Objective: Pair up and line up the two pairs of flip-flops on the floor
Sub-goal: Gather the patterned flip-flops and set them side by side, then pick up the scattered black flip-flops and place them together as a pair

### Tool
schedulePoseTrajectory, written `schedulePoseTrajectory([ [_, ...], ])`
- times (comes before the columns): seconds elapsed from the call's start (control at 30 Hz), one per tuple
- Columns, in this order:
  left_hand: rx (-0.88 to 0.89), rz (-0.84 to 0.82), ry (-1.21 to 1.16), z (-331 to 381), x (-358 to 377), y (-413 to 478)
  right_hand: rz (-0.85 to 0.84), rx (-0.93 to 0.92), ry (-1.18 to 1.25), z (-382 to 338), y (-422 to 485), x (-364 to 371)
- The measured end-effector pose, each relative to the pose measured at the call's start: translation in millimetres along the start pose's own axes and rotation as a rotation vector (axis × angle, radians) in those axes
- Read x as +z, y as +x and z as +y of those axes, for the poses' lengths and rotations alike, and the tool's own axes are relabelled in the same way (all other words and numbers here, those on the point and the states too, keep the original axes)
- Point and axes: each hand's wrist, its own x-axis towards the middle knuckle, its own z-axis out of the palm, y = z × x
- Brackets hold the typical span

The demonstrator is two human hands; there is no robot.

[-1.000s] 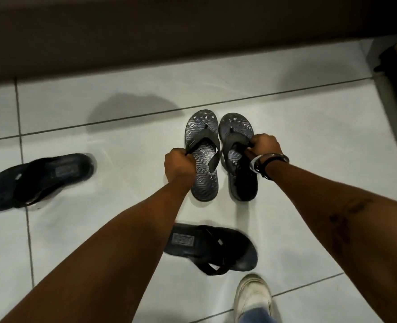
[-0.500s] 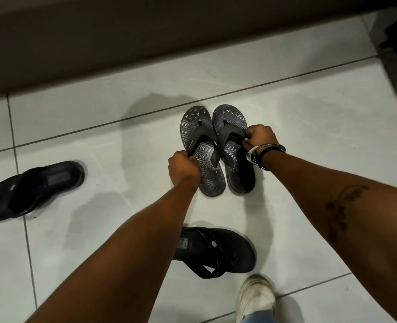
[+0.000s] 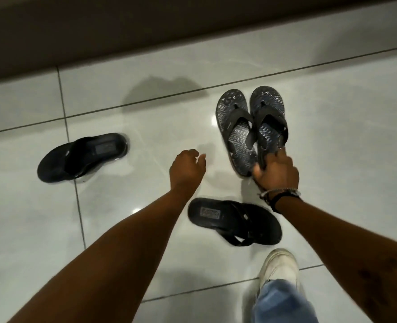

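Note:
Two grey wave-patterned flip-flops lie side by side on the white tiles, toes pointing away from me: the left one (image 3: 236, 131) and the right one (image 3: 269, 120). My right hand (image 3: 277, 173) grips the heel end of the right patterned flip-flop. My left hand (image 3: 186, 169) hovers to the left of that pair, fingers loosely curled, holding nothing. One plain black flip-flop (image 3: 81, 157) lies far left, lengthwise across the floor. The other plain black flip-flop (image 3: 234, 220) lies sideways close to me, between my forearms.
A dark wall base (image 3: 146, 31) runs along the far side of the tiled floor (image 3: 346, 127). My white shoe (image 3: 277, 268) and a jeans leg (image 3: 283, 301) stand at the bottom right, just below the near black flip-flop.
My left hand has let go of the left patterned flip-flop and moved left. My right hand slid from the strap back to the heel of the right one. The view shifted left.

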Motion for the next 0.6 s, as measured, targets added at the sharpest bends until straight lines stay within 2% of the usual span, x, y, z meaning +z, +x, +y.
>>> schedulePoseTrajectory([
  [0.1,0.245,-0.111,0.204,-43.4,-17.8,-33.6,-0.176,0.118,0.007,-19.3,-49.4,22.3],
  [0.17,0.430,-0.247,0.320,-47.1,-10.7,-61.7,-0.230,0.170,0.023,-23.0,-72.2,32.5],
  [0.27,0.643,-0.454,0.290,-31.9,23.4,-101.3,-0.254,0.184,0.035,-22.0,-82.3,35.6],
  [0.37,0.598,-0.568,0.249,-23.3,66.5,-132.8,-0.224,0.090,0.012,-16.4,-68.7,26.9],
  [0.5,0.557,-0.570,0.325,-23.1,98.9,-153.0,-0.201,-0.030,-0.006,-18.6,-44.1,13.3],
  [0.6,0.570,-0.522,0.265,-23.4,102.4,-155.8,-0.213,-0.120,-0.004,-30.7,-36.0,9.9],
])
